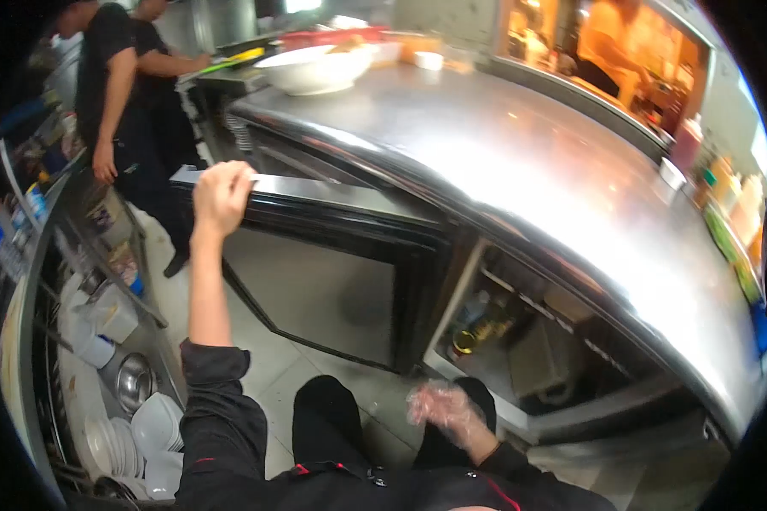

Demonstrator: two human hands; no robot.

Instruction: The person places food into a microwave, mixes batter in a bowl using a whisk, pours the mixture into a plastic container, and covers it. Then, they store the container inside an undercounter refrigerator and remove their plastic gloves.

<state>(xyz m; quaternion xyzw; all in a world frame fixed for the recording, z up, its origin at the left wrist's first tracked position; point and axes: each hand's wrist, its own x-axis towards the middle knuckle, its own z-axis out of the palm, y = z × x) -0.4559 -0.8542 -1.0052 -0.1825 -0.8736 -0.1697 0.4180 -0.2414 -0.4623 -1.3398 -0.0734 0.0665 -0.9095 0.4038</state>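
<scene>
My left hand (pixel 222 198) is bare and closed over the top edge of an open fridge door (pixel 315 204), which swings out below the steel counter (pixel 486 145). My right hand (pixel 448 413), in a clear plastic glove, is low in front of my right knee, near the open fridge compartment (pixel 528 341). Its fingers are blurred, and I cannot make out whether they hold anything. Dim containers show inside the compartment.
Two people in black (pixel 111 94) stand at the back left. A shelf at the left bears stacked white plates (pixel 115 447) and a metal bowl (pixel 135 381). On the counter are a large white bowl (pixel 315 70) and, at right, sauce bottles (pixel 686 145).
</scene>
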